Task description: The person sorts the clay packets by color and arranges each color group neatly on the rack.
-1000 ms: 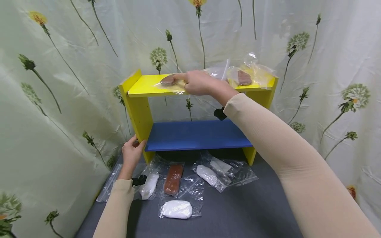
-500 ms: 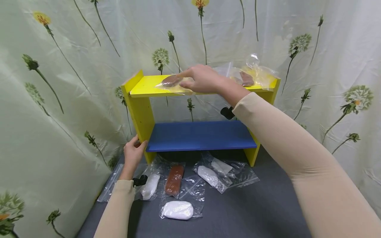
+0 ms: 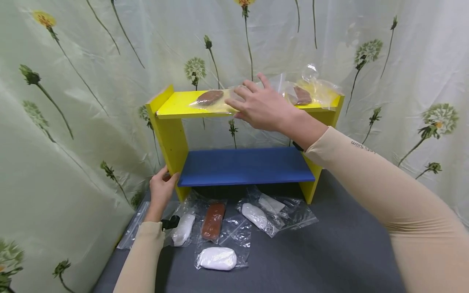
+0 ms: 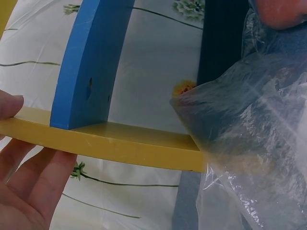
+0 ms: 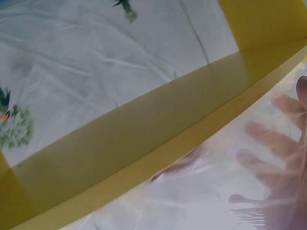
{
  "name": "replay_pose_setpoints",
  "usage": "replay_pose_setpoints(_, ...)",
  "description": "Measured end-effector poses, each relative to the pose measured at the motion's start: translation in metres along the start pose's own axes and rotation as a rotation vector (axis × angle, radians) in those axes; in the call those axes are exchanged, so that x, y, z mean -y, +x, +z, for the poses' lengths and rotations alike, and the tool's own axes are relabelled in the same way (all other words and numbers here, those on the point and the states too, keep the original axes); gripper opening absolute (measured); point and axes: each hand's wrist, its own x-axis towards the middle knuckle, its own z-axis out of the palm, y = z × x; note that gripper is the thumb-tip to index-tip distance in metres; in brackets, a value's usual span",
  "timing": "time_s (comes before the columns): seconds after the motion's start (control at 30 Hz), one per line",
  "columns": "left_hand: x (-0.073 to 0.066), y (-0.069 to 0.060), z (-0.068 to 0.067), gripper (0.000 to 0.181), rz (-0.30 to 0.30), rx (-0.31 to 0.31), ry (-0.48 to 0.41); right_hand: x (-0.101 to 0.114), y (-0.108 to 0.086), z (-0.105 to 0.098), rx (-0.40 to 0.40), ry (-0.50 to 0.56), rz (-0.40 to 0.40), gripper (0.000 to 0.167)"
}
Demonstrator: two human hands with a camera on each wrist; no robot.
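Yellow shelf unit (image 3: 169, 132) with blue lower board (image 3: 245, 166) faces us; our left hand (image 3: 162, 189) grips its left side panel (image 3: 171, 152). Our right hand (image 3: 265, 106), the nearer, has fingers spread apart at the top board (image 3: 178, 100). Just left of it lies the brown oval piece (image 3: 209, 98) in clear plastic bag (image 3: 223, 106), long axis roughly along the board.
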Motion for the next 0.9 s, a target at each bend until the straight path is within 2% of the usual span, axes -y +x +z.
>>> replay_pose_setpoints(0.23,-0.001,0.0,-0.001,0.048,-0.001,-0.008,0.003,-0.015,-0.01,-0.001,0.012,0.0,0.067,0.05)
replay_pose_setpoints(0.7,-0.001,0.001,0.0,0.047,-0.01,-0.014,0.025,-0.031,-0.016,0.019,0.016,0.078,0.176,0.051)
replay_pose_setpoints(0.8,-0.003,0.001,0.001,0.047,-0.017,-0.022,0.019,-0.032,-0.018,0.02,-0.014,0.07,0.187,0.053)
replay_pose_setpoints(0.9,-0.004,-0.002,0.0,0.048,-0.033,-0.023,0.002,-0.029,-0.024,0.021,-0.104,0.058,0.167,0.053)
